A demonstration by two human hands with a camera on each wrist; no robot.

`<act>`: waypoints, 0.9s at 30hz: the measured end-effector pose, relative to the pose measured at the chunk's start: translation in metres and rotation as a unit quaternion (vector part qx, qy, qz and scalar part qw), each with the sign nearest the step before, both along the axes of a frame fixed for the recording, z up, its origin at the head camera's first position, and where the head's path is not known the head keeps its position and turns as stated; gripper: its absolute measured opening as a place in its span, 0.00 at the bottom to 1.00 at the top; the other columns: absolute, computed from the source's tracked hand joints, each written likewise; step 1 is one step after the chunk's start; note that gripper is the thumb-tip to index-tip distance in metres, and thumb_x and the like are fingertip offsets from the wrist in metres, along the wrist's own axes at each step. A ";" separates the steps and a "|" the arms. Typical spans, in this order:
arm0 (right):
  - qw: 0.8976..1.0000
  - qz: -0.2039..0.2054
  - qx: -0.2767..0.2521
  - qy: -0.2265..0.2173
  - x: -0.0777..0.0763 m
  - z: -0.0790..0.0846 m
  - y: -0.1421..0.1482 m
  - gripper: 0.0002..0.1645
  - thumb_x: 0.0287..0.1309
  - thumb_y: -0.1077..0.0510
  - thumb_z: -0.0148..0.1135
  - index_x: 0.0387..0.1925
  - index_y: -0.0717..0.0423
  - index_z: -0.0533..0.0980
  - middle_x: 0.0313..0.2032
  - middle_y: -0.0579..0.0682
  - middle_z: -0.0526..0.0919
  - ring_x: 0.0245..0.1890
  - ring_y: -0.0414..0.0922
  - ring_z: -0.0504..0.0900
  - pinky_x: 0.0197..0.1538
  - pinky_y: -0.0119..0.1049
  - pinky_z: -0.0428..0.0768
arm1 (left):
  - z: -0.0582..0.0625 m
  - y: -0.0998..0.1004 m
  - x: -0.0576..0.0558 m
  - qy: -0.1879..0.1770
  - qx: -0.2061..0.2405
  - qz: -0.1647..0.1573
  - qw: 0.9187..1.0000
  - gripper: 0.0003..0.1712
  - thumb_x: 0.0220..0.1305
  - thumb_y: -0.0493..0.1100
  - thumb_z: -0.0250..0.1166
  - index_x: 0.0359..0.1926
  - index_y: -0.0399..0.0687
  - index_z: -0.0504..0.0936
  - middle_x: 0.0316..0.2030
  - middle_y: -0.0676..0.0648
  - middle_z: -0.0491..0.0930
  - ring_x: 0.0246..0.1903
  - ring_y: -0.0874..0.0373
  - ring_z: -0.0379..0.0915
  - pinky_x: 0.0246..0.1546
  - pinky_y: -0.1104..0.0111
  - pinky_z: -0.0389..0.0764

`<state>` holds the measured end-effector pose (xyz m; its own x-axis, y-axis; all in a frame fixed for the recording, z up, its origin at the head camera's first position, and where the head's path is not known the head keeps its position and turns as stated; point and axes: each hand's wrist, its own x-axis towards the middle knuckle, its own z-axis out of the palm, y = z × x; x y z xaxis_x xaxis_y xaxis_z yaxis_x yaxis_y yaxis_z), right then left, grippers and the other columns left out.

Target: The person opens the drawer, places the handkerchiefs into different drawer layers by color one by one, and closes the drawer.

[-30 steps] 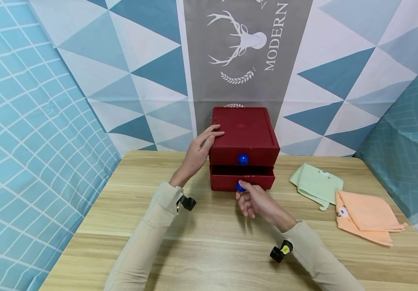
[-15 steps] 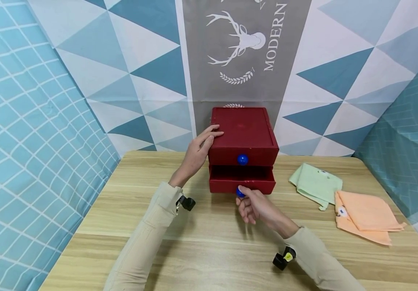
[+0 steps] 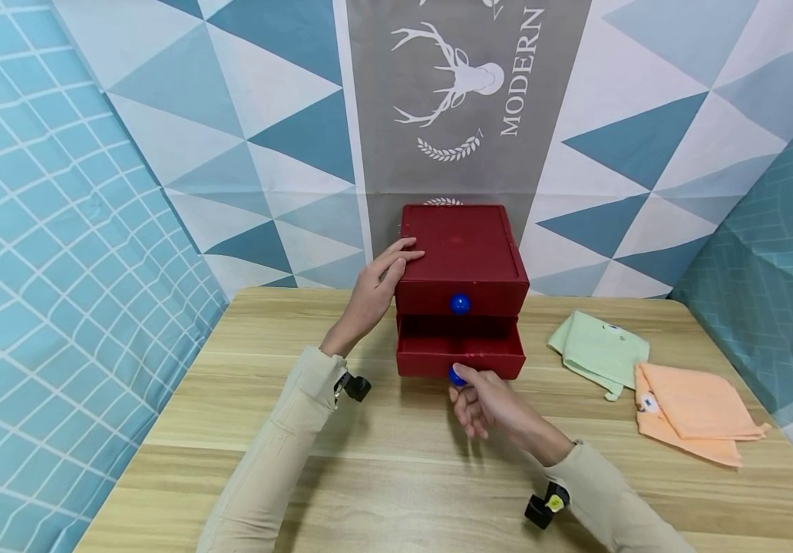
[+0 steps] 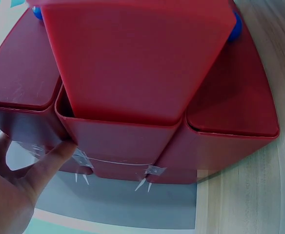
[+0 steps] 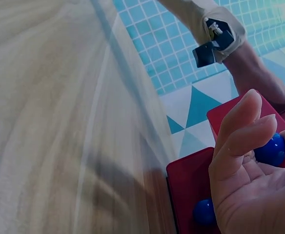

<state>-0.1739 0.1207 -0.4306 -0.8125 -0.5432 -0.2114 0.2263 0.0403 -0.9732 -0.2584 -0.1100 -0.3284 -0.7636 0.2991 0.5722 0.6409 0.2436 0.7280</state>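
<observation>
A red drawer cabinet (image 3: 461, 242) stands against the back of the table. Its middle drawer (image 3: 424, 364) sticks out toward me, and the inside that shows is bare red. My right hand (image 3: 489, 399) pinches that drawer's blue knob (image 5: 272, 150) between thumb and index finger, the other fingers loosely bent. My left hand (image 3: 374, 290) rests on the cabinet's left upper edge, fingers on top and thumb against the side (image 4: 23, 126). The top drawer, with its blue knob (image 3: 460, 304), is closed. Below, the bottom drawer's knob (image 5: 203, 212) shows in the right wrist view.
Folded at the right of the wooden table (image 3: 382, 491) lie a green cloth (image 3: 603, 349) and an orange cloth (image 3: 700, 411), their edges close together. Patterned fabric (image 3: 285, 138) hangs right behind the cabinet. A small black camera sits on each wrist.
My right hand has drawn the middle drawer farther out toward me, so more of its inside shows. The left hand has stayed on the cabinet.
</observation>
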 end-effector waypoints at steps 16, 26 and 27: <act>0.999 0.025 0.005 -0.023 0.019 0.001 0.003 0.34 0.72 0.34 0.46 0.34 0.61 0.73 0.18 0.50 0.78 0.14 0.44 0.77 0.15 0.29 0.71 | 0.000 -0.001 -0.001 0.003 0.000 0.002 1.000 0.20 0.78 0.35 0.45 0.60 0.30 0.78 0.70 0.33 0.64 0.72 0.41 0.54 0.72 0.48 0.56; 0.998 0.029 -0.001 -0.063 0.034 0.001 0.004 0.34 0.71 0.33 0.47 0.34 0.62 0.72 0.17 0.49 0.77 0.14 0.43 0.77 0.15 0.29 0.72 | -0.001 -0.001 0.000 -0.003 -0.002 0.003 1.000 0.20 0.77 0.34 0.45 0.60 0.30 0.77 0.70 0.34 0.64 0.72 0.41 0.54 0.72 0.51 0.57; 0.997 0.030 0.000 -0.064 0.036 0.001 0.004 0.34 0.71 0.33 0.47 0.34 0.61 0.72 0.17 0.49 0.77 0.14 0.43 0.77 0.15 0.29 0.72 | 0.000 -0.001 0.000 -0.004 -0.002 0.002 1.000 0.20 0.77 0.34 0.45 0.60 0.30 0.77 0.70 0.34 0.64 0.72 0.41 0.54 0.72 0.51 0.57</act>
<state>-0.1383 0.1244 -0.4291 -0.7447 -0.5902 -0.3117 0.3461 0.0580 -0.9364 -0.2586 -0.1110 -0.3288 -0.7695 0.2981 0.5648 0.6340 0.2495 0.7320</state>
